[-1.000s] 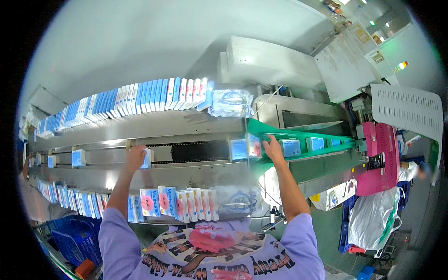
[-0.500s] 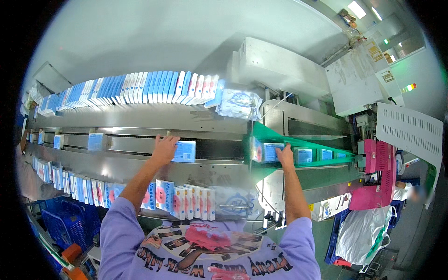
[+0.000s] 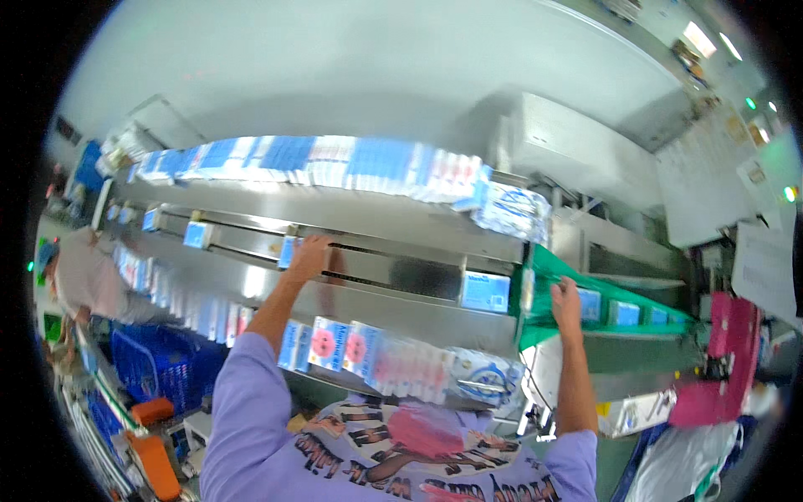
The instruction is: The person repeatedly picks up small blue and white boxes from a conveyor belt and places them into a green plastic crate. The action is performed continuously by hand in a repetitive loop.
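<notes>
My left hand (image 3: pixel 310 257) reaches over the conveyor, its fingers curled over a blue-and-white boxy pack (image 3: pixel 287 252) that it partly covers. Farther right along the channel, another blue-and-white pack (image 3: pixel 485 291) lies flat just before the green film (image 3: pixel 542 289), with neither hand on it. At that film is my right hand (image 3: pixel 566 303), its fingers bent together; blur hides what they hold, if anything. Beside it, a pack (image 3: pixel 589 304) shows under the film, followed by several more in a row to the right.
Long rows of upright packs line the far ledge (image 3: pixel 301 159) and near ledge (image 3: pixel 351 347). Clear-wrapped bundles (image 3: pixel 512 209) stand at the row ends. Magenta machine parts (image 3: pixel 729 360) stand at right. Blue baskets (image 3: pixel 163 360) and another person (image 3: pixel 96 272) are at left.
The view has swung left, shifting the scene rightward. My left hand has left one pack for another farther left. The released pack now lies nearer the green film. My right hand's fingers have curled in.
</notes>
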`<state>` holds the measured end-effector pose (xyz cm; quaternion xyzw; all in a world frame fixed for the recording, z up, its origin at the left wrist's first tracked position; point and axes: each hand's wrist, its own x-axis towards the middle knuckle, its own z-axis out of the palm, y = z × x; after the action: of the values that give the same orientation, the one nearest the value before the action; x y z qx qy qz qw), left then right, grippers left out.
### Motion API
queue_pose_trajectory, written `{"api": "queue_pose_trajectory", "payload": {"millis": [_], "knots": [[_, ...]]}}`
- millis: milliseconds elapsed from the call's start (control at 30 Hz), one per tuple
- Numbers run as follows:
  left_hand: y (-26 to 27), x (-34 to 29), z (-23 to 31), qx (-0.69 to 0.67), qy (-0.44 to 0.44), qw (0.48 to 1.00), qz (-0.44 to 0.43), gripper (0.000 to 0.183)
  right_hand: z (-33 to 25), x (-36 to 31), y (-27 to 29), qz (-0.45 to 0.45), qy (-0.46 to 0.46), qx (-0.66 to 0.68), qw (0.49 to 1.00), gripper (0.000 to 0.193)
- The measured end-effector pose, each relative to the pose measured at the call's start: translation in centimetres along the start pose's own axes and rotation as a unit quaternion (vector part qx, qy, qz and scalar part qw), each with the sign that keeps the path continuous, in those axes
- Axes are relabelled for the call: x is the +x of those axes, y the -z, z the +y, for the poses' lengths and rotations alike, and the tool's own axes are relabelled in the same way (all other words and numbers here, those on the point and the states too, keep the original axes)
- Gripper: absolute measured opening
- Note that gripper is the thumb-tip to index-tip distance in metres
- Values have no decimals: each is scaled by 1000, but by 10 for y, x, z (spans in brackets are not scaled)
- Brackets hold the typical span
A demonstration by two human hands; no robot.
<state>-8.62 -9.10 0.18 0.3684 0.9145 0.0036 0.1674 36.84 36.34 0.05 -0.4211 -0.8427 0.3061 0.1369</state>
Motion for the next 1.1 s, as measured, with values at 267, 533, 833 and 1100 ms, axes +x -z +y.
{"api": "queue_pose_trajectory", "payload": {"millis": [267,533,833,1100], "knots": [[-23,-1,60,-61,-68,995,27,23,15,13,-4,-31,-139,-19,990,60],[-23,2,116,-32,-116,993,-9,30,38,20,0,-37,-151,-79,985,76],[-29,-5,118,-147,-142,973,106,34,42,17,43,73,-115,-145,980,61],[-9,-8,-42,-29,37,993,104,32,-1,-7,3,38,-20,22,999,40]]}}
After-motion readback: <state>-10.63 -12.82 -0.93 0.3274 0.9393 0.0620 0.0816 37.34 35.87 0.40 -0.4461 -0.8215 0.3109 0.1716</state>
